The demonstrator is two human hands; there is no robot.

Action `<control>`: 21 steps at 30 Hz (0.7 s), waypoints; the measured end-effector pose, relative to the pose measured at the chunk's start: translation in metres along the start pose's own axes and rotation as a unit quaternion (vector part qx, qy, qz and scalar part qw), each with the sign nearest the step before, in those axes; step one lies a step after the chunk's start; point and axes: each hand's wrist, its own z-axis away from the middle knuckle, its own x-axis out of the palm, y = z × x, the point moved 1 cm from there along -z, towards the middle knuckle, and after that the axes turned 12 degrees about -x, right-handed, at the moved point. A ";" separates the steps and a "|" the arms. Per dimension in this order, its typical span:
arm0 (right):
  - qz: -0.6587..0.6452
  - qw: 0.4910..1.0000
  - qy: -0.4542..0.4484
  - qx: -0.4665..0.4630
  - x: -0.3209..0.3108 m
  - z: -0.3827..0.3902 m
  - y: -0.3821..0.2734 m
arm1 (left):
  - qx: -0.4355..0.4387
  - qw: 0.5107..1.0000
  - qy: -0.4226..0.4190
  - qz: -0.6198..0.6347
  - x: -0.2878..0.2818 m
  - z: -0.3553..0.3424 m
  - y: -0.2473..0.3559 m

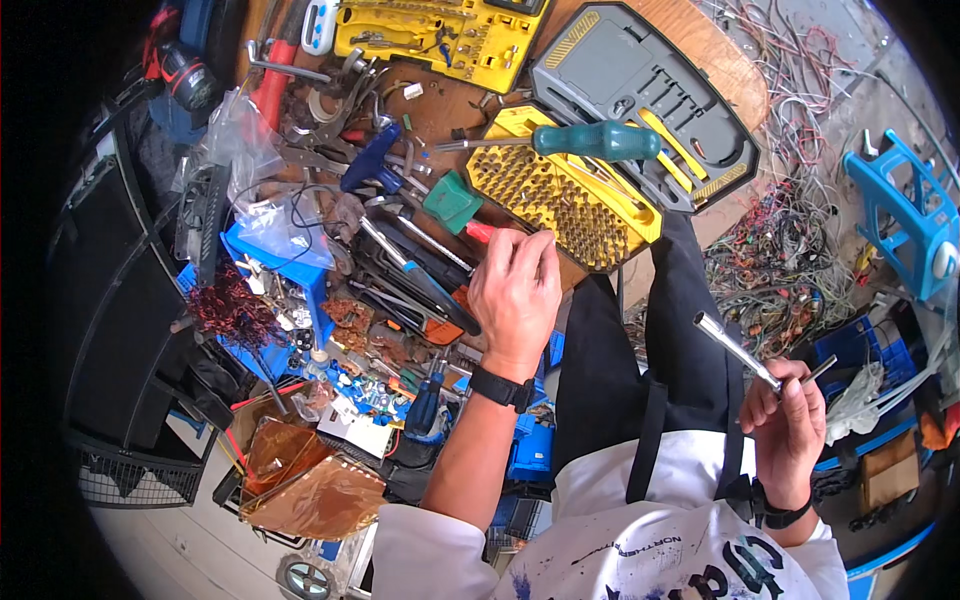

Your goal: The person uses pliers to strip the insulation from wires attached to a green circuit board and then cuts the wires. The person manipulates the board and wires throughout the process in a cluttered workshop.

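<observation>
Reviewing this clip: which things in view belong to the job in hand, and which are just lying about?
Apparently in use:
- silver tube-ended tool, held in the right hand
- perhaps the yellow bit tray, near the left hand, whose grip is unclear

Apparently just lying about:
- wire tangle
- blue stool
- shiny brown sheet

We list: bright, diffuse light; glints on the metal tool (737, 348); black fisheye border; edges bent; centre clear.
</observation>
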 end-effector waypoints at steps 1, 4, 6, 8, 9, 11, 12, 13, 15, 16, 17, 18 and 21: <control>-0.001 1.000 0.002 0.001 0.000 0.000 0.000 | 0.002 1.000 0.001 -0.005 0.001 0.000 0.000; -0.002 1.000 0.002 0.006 0.000 0.002 0.002 | -0.004 1.000 -0.001 -0.011 0.003 0.000 0.000; -0.005 1.000 -0.010 0.010 0.000 -0.001 0.003 | -0.020 1.000 -0.006 -0.006 0.003 0.000 -0.002; -0.002 1.000 -0.016 0.012 0.000 -0.001 0.002 | -0.026 1.000 -0.007 -0.001 0.003 0.002 -0.001; -0.003 1.000 -0.019 0.014 0.000 -0.001 0.002 | -0.028 1.000 -0.006 -0.001 0.003 0.002 -0.002; -0.001 1.000 -0.017 0.015 0.000 -0.001 0.003 | -0.024 1.000 -0.005 0.018 0.002 0.003 -0.002; 0.000 1.000 -0.016 0.015 -0.001 -0.001 0.003 | -0.030 0.999 -0.012 0.026 0.000 0.004 0.000; 0.001 1.000 -0.014 0.016 -0.002 -0.001 0.004 | -0.036 0.999 -0.020 0.034 -0.002 0.005 0.002; -0.005 1.000 -0.011 0.024 -0.002 0.000 0.005 | -0.091 0.991 -0.042 0.084 -0.003 0.008 0.003; -0.008 1.000 -0.010 0.028 -0.003 0.000 0.006 | -0.118 0.986 -0.053 0.109 -0.002 0.009 0.003; -0.008 0.999 -0.009 0.029 -0.003 0.001 0.006 | -0.129 0.981 -0.053 0.133 -0.002 0.010 0.003; -0.009 0.999 -0.010 0.030 -0.004 0.001 0.007 | -0.140 0.976 -0.052 0.157 -0.002 0.012 0.003; 0.002 1.000 -0.001 0.031 -0.004 -0.001 0.009 | -0.176 0.953 -0.056 0.240 0.001 0.015 0.003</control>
